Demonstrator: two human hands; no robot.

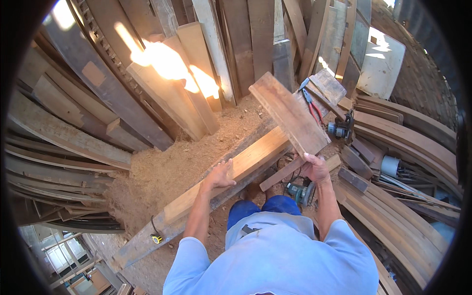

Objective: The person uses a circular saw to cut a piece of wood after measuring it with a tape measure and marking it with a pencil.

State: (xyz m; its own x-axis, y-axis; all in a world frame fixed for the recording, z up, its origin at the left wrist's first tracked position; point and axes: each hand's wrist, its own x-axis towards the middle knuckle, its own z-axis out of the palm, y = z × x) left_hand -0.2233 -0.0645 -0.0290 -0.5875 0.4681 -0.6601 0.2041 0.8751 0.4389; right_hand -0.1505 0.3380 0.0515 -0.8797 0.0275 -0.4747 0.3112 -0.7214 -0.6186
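Observation:
My right hand (pixel 314 167) grips the near end of a short reddish-brown board (pixel 287 113) and holds it raised, its far end pointing up and to the left. My left hand (pixel 220 176) lies flat, fingers spread, on a long pale plank (pixel 236 169) that runs diagonally from lower left to upper right. That plank rests on a wider grey beam (pixel 142 246) on the sawdust floor. A thin dark strip of wood (pixel 282 173) lies just below the raised board, near my right hand.
A yellow tape measure (pixel 157 239) sits on the beam. A green power tool (pixel 300 192) lies by my knees, another tool (pixel 339 129) and red-handled pliers (pixel 312 105) further right. Planks lean against the back wall, curved timbers (pixel 408 142) are stacked right and left.

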